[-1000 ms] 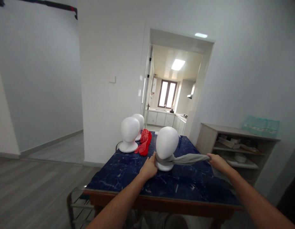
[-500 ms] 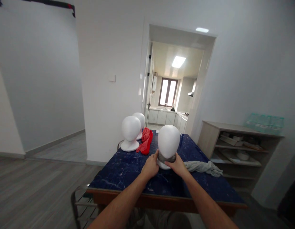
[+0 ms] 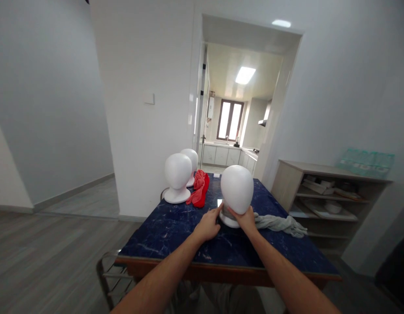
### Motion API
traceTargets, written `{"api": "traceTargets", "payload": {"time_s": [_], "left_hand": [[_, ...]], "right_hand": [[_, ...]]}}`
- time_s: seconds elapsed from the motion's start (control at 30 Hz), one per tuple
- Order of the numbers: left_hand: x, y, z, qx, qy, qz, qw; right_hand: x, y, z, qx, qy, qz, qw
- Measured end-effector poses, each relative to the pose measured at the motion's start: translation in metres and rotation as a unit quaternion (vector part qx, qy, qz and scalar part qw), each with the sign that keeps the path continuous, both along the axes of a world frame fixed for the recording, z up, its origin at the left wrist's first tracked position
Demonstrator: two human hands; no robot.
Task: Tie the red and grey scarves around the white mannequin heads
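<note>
While grey cloth (image 3: 282,224) rings its neck, the front head (image 3: 237,187), smooth, plain white and egg-shaped, stands on a blue marbled table (image 3: 156,240). Cloth's free length: twisted, lying right of the front head. Right hand (image 3: 246,219): clasping the neck. Left hand (image 3: 208,224): at the neck's left, index extended; grip cannot be told. Left beyond the front head: red cloth (image 3: 199,189), two white heads (image 3: 178,172).
</note>
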State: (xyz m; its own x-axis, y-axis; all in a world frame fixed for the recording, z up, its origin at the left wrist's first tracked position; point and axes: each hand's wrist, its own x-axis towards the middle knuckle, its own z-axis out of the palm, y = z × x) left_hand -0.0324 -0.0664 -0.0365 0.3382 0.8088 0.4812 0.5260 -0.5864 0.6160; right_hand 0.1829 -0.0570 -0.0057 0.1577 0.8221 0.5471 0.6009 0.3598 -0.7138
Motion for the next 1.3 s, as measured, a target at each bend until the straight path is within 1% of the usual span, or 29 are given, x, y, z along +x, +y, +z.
{"api": "traceTargets", "payload": {"time_s": [0.07, 0.13, 0.3, 0.4, 0.53, 0.6, 0.67, 0.77, 0.87, 1.0, 1.13, 1.23, 1.3], "left_hand": [[0.001, -0.002, 0.0, -0.005, -0.009, 0.008, 1.0], [0.002, -0.003, 0.001, -0.024, -0.026, 0.023, 0.999], [0.001, -0.004, 0.002, -0.046, -0.054, 0.031, 0.997], [0.001, -0.008, 0.001, -0.042, -0.046, 0.036, 0.997], [0.003, -0.017, 0.003, -0.022, 0.014, 0.041, 0.999], [0.004, -0.023, 0.006, -0.011, 0.054, 0.044, 0.998], [0.006, -0.027, 0.009, -0.005, 0.085, 0.043, 0.995], [0.008, -0.031, 0.014, -0.005, 0.106, 0.044, 0.993], [0.009, -0.033, 0.017, -0.017, 0.111, 0.047, 0.993], [0.009, -0.035, 0.021, -0.035, 0.108, 0.052, 0.992], [0.01, -0.037, 0.023, -0.04, 0.102, 0.053, 0.993], [0.01, -0.037, 0.024, -0.043, 0.104, 0.051, 0.992], [0.01, -0.037, 0.025, -0.045, 0.106, 0.049, 0.992]], "right_hand": [[0.019, 0.009, -0.001, -0.007, 0.018, -0.026, 0.999], [0.042, 0.02, -0.002, -0.013, 0.036, -0.046, 0.998], [0.111, 0.054, 0.004, -0.026, 0.077, -0.081, 0.993], [0.156, 0.079, 0.016, -0.022, 0.077, -0.109, 0.991], [0.21, 0.118, 0.039, -0.014, 0.074, -0.17, 0.983], [0.23, 0.138, 0.049, -0.008, 0.076, -0.187, 0.979], [0.242, 0.157, 0.055, -0.004, 0.07, -0.199, 0.978], [0.248, 0.183, 0.06, -0.003, 0.047, -0.214, 0.976], [0.243, 0.207, 0.057, -0.012, 0.019, -0.214, 0.977], [0.226, 0.23, 0.042, -0.025, 0.005, -0.203, 0.979], [0.209, 0.245, 0.021, -0.052, -0.001, -0.211, 0.976], [0.202, 0.253, 0.009, -0.079, -0.05, -0.21, 0.973], [0.2, 0.256, 0.006, -0.082, -0.096, -0.207, 0.97]]}}
